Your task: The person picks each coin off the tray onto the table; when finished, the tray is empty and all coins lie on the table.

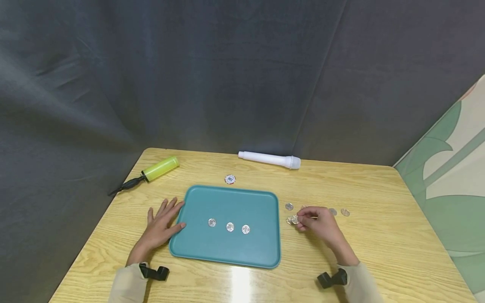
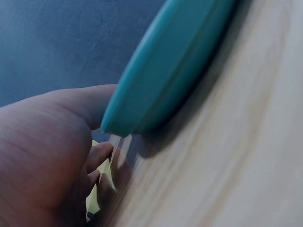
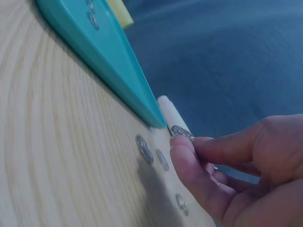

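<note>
My right hand (image 1: 320, 223) pinches a silver coin (image 3: 182, 132) between thumb and fingertips, just off the tray's right side. Below it in the right wrist view, a loose coin (image 3: 144, 149) lies on the wood near two others. The teal tray (image 1: 227, 248) holds three silver coins in a row, among them a middle coin (image 1: 230, 227). At the tray's left rim rests my left hand (image 1: 159, 229), its fingers extended and spread, the thumb over the edge. The left wrist view shows that thumb against the tray wall (image 2: 161, 71).
Several more coins lie right of the tray, including a far coin (image 1: 345, 212); one is partly hidden by my right hand. Behind the tray are a poker chip (image 1: 230, 179) and a white toy microphone (image 1: 270, 159). A yellow-green hand pump (image 1: 161, 169) lies at the back left.
</note>
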Available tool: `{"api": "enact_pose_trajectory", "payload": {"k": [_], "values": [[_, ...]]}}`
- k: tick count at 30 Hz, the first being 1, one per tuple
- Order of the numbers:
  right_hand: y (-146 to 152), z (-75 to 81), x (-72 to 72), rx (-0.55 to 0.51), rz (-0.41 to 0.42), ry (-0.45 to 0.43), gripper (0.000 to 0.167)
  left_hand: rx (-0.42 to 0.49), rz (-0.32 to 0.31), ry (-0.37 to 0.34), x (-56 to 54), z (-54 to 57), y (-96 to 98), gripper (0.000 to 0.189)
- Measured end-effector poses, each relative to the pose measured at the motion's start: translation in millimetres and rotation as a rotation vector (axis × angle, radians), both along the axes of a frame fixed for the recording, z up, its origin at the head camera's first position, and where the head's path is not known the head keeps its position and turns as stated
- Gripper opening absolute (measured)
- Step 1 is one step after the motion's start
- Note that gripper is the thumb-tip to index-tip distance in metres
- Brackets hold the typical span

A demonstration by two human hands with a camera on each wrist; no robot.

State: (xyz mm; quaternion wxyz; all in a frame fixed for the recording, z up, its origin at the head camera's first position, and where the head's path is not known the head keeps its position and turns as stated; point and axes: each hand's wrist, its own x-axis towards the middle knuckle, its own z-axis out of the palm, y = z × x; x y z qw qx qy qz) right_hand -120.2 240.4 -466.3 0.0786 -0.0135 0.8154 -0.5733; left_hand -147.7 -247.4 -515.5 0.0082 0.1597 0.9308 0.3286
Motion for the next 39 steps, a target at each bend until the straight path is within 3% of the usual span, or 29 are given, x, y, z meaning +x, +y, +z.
{"api": "enact_pose_trajectory", "payload": {"k": [16, 26, 39], "values": [[22, -7.1, 2.4, 0.033, -0.049, -0.078, 0.021, 0.001, 0.004, -0.011, -0.1, 0.6, 0.0, 0.069], [30, -10.6, 4.3, 0.059, -0.044, -0.061, 0.020, -0.002, 0.000, -0.009, -0.6, 0.7, -0.4, 0.069], [24, -13.1, 4.0, 0.243, -0.093, -0.046, 0.015, 0.008, 0.001, -0.010, 0.9, 1.9, 0.3, 0.068]]}}
